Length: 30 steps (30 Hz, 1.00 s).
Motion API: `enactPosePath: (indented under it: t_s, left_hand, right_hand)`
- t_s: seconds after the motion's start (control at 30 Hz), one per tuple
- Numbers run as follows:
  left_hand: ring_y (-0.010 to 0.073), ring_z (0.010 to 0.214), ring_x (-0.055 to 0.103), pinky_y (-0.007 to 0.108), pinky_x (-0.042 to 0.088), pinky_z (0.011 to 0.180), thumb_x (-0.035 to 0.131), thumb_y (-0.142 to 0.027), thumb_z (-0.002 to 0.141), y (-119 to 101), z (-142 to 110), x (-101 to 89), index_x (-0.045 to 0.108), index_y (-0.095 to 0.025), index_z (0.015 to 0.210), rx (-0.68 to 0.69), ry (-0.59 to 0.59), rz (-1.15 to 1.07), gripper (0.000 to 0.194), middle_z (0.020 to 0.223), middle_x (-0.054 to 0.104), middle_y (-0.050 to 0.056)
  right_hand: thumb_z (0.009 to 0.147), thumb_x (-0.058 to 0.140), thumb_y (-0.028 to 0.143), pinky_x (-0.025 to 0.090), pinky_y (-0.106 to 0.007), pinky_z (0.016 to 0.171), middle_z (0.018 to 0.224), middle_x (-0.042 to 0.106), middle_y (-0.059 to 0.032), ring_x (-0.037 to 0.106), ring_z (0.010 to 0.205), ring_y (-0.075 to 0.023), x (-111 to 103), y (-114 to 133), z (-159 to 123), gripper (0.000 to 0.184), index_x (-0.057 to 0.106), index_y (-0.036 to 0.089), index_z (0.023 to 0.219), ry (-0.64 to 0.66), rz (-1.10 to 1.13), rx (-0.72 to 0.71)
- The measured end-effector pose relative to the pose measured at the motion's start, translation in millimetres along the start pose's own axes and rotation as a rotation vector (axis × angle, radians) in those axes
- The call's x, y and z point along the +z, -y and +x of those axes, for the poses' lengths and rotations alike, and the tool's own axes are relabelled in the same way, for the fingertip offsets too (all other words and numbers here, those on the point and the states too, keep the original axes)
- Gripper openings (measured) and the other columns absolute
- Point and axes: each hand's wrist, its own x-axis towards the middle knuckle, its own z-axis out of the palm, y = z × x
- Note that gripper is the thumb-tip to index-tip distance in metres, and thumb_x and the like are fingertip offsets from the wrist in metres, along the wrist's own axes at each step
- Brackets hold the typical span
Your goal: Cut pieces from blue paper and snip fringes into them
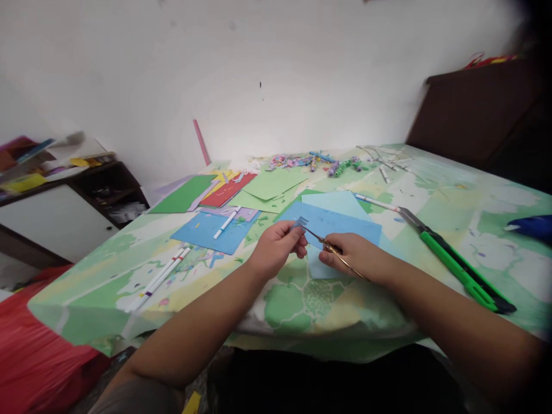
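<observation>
Between the thumb and fingers of my left hand [280,242] is a small blue paper piece [301,221] with slits cut along one side, like a fringe. My right hand [356,256] is closed around a pair of scissors [330,246], whose narrow blades point left and reach the fringed paper. Whether the blades touch it is too small to tell. Beneath both hands lie a blue sheet [345,221] and a pale blue sheet [321,267], partly covered by my right hand. A green utility knife [457,264] lies to the right of my right forearm.
A patterned tablecloth [185,322] covers the table. Green sheets [276,187], a red sheet [226,191] and another blue sheet [207,230] lie left. Markers [166,273] rest nearby. Paper scraps [288,162] and curled strips [345,167] are at the back. A dark blue object [532,226] sits far right.
</observation>
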Motion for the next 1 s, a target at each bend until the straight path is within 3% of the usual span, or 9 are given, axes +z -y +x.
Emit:
enactPosePath:
  t_s: [0.23,0.43,0.53,0.67,0.83,1.0]
  left_hand:
    - [0.0054,0.045,0.05,0.02,0.041,0.049,0.048,-0.027,0.077,-4,-7,3.3,0.051,-0.013,0.061,0.083,0.002,0.201,0.022,0.054,0.052,-0.003]
    - [0.006,0.049,0.048,0.021,0.04,0.052,0.047,-0.029,0.077,1,-7,0.0,0.049,-0.016,0.066,0.171,-0.021,0.024,0.017,0.056,0.051,-0.004]
    - [0.0061,0.048,0.047,0.022,0.037,0.049,0.045,-0.028,0.077,4,-7,-0.6,0.047,-0.016,0.065,0.132,0.043,-0.081,0.016,0.057,0.049,-0.004]
    - [0.0054,0.046,0.042,0.021,0.033,0.047,0.046,-0.029,0.077,6,-6,-0.1,0.046,-0.016,0.063,0.101,0.087,-0.044,0.019,0.054,0.047,-0.004]
    - [0.005,0.044,0.039,0.02,0.031,0.046,0.048,-0.032,0.077,3,-6,0.1,0.046,-0.016,0.061,0.099,0.042,0.005,0.023,0.049,0.044,-0.005]
    - [0.0047,0.043,0.04,0.02,0.032,0.045,0.047,-0.03,0.078,-5,-8,2.2,0.045,-0.015,0.057,0.097,0.003,0.191,0.026,0.047,0.044,-0.005]
  right_hand:
    - [0.072,0.036,0.062,0.025,-0.023,0.047,0.058,0.049,0.0004,0.041,0.052,-0.0119,2,6,-2,0.044,0.042,0.02,0.064,-0.058,-0.047,-0.012]
    - [0.071,0.042,0.058,0.022,-0.023,0.046,0.057,0.049,0.0005,0.038,0.05,-0.0114,2,7,-1,0.039,0.041,0.02,0.062,-0.126,-0.113,0.082]
    - [0.072,0.04,0.059,0.022,-0.024,0.046,0.057,0.049,0.0003,0.038,0.05,-0.0114,3,6,0,0.04,0.042,0.02,0.063,-0.102,-0.097,0.068]
    - [0.071,0.038,0.062,0.022,-0.024,0.047,0.058,0.049,0.0,0.037,0.049,-0.011,3,5,-1,0.043,0.042,0.02,0.063,-0.081,-0.067,-0.003]
    - [0.071,0.04,0.061,0.022,-0.024,0.047,0.058,0.048,0.0,0.037,0.049,-0.0108,3,5,-2,0.042,0.041,0.02,0.064,-0.082,-0.072,-0.018]
    - [0.072,0.039,0.061,0.022,-0.023,0.047,0.058,0.048,0.0002,0.037,0.05,-0.0113,5,6,-2,0.041,0.04,0.02,0.064,-0.08,-0.088,-0.014]
